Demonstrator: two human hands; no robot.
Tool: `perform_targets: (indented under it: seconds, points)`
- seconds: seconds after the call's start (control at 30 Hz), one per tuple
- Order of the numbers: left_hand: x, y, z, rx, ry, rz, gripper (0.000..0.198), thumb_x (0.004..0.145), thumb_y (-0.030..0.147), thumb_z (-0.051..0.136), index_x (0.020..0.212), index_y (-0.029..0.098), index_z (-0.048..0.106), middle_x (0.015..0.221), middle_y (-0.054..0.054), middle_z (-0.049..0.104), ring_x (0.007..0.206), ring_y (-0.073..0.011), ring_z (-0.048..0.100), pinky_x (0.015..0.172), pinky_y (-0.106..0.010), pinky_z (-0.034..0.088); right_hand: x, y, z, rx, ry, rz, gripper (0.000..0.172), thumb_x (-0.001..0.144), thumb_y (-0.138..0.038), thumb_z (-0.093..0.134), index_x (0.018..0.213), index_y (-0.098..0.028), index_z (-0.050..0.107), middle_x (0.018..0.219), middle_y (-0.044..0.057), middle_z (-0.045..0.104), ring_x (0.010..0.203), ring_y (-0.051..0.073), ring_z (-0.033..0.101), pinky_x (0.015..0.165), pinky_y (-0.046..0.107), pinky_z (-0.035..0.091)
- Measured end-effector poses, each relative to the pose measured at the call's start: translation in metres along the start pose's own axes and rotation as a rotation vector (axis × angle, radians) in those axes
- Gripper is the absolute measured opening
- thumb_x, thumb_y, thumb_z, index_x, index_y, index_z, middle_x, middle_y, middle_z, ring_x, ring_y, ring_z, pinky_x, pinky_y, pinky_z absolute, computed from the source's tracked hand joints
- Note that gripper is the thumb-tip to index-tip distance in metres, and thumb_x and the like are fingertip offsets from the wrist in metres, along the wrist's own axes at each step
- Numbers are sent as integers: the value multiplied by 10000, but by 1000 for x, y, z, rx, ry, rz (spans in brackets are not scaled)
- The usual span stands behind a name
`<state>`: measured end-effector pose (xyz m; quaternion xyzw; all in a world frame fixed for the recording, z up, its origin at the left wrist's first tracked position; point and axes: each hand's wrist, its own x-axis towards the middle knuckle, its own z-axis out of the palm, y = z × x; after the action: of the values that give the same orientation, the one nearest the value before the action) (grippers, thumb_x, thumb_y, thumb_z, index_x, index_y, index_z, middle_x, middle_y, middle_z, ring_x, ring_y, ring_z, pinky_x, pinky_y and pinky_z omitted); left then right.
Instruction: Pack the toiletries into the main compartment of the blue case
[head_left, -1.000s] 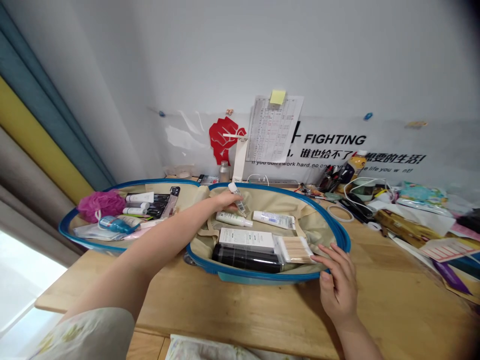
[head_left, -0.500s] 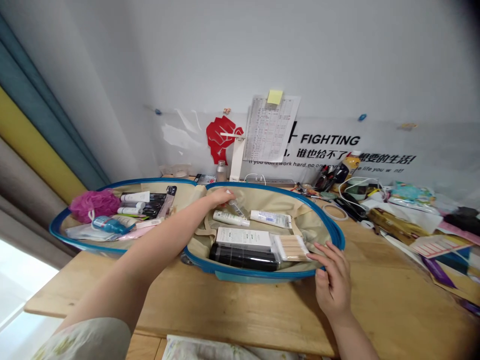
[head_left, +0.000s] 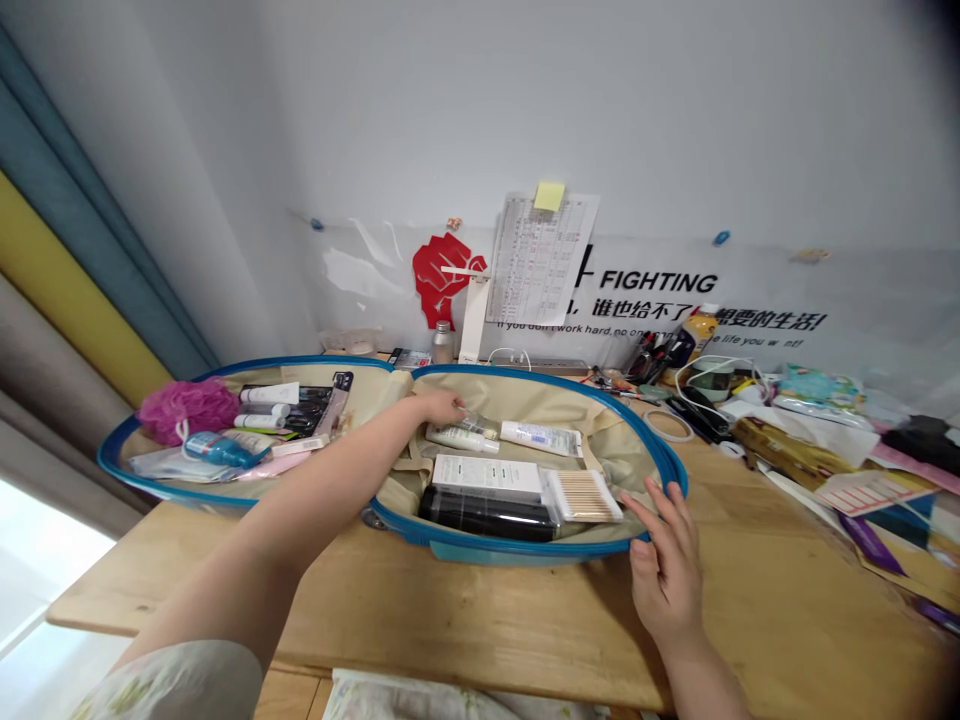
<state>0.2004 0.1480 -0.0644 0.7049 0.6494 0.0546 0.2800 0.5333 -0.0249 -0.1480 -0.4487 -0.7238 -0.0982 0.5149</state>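
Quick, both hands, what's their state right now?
Left hand: at the end of the clear bottle; whether it grips can't be told.
Right hand: open, beside the rim of the case, holding nothing.

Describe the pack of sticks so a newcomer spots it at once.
On the wooden table lies an open, blue-rimmed case. In its right half, near the right hand, is the pack of sticks. Its row of thin tan sticks sets it apart from the white box beside it.
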Motion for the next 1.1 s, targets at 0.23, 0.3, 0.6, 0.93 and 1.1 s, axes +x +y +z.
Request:
perform_targets:
  seconds: [0.23, 0.3, 0.6, 0.93, 1.1]
  points:
    - [-1, -2, 6, 66, -42, 84, 297, 939, 353, 583, 1187, 190, 599, 1240, -90, 598, 1057, -212, 607, 907, -433, 528, 1, -1, 0, -3, 9, -8, 369, 964, -373, 389, 1219, -232, 616, 1373, 119, 557, 1390, 331, 390, 1070, 577, 363]
    - [-1, -1, 7, 97, -41, 94, 307, 938, 354, 585, 1197, 190, 594, 1255, -92, 591, 1073, -218, 602, 917, -442, 523, 1, -2, 0, 6, 15, -12, 364, 962, -355, 397, 1233, -235, 608, 1380, 117, 553, 1393, 330, 388, 1075, 574, 360]
    - [-10, 7, -1, 292, -77, 72, 354, 925, 358, 602, 1236, 189, 576, 1314, -102, 557, 1147, -248, 569, 963, -486, 493, 1, 0, 0, 1, 12, -28, 366, 963, -352, 396, 1240, -232, 604, 1359, 121, 567, 1391, 332, 390, 1068, 580, 367]
    - [-12, 8, 2, 343, -94, 7, 358, 930, 360, 596, 1247, 195, 569, 1303, -101, 562, 1115, -238, 585, 937, -467, 511, 2, -1, -1, -1, 9, -27, 369, 955, -355, 402, 1234, -234, 611, 1359, 118, 569, 1378, 340, 407, 1076, 600, 362]
    - [-14, 9, 3, 332, -87, 13, 366, 928, 361, 599, 1248, 185, 566, 1292, -101, 567, 1109, -239, 589, 931, -469, 514, 3, -2, -1, -13, 8, -45, 364, 960, -339, 396, 1238, -238, 608, 1364, 113, 566, 1374, 334, 412, 1075, 586, 369]
